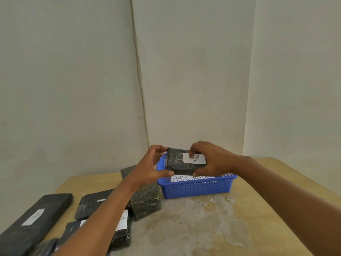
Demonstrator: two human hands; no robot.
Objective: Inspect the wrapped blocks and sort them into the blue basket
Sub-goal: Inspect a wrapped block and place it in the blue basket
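Note:
A black wrapped block [178, 162] with a white label marked "A" hangs just above the blue basket [197, 188]. My left hand [149, 168] grips its left end, thumb below and fingers over the top edge. My right hand [210, 159] grips its right end, with one finger lying on the label. A white paper reading "ABNORMAL" lies inside the basket, partly hidden by the block. Several more black wrapped blocks [145, 202] lie on the table to the left, some under my left forearm.
The wooden table [203, 228] has a worn, peeling patch in front of the basket. A long wrapped block [35, 220] lies at the far left near the table's edge. Pale walls meet in a corner close behind the basket.

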